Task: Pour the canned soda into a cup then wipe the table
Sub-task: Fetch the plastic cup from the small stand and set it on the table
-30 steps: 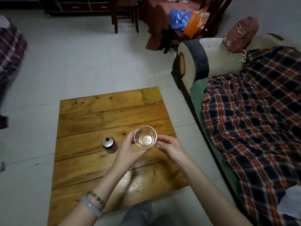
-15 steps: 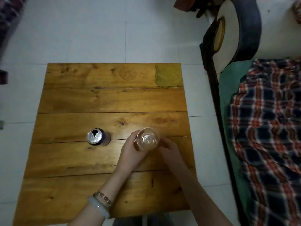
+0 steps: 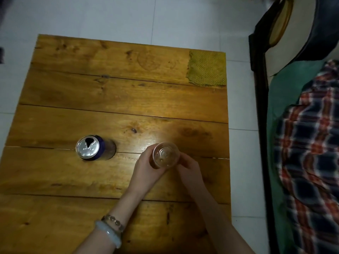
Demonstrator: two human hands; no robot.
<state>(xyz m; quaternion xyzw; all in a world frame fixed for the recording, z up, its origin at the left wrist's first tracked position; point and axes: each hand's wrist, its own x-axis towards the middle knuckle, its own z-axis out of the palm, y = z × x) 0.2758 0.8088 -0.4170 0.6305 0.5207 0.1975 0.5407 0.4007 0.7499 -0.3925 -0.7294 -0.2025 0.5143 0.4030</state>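
Our two hands meet around the clear plastic cup over the near right part of the wooden bench. The left hand wraps it from the left, with fingers curled round the wall and thumb on the near side. The right hand comes in from the right, its curled fingertips pinching the opposite wall. We look straight down into the cup's mouth. Marks on its base are too blurred to read, and we cannot tell whether it rests on the bench or is held just above it. Both forearms reach up from the lower edge of the view, and the left wrist carries a beaded bracelet and a pale bangle.

Well apart to the left of the left hand, the soda can stands upright with its mouth open. Its dark purple side shows no legible label. Beyond the right hand, at the far right corner, a yellow-green cloth lies flat. A plaid blanket lies to the right of the right hand, off the bench.
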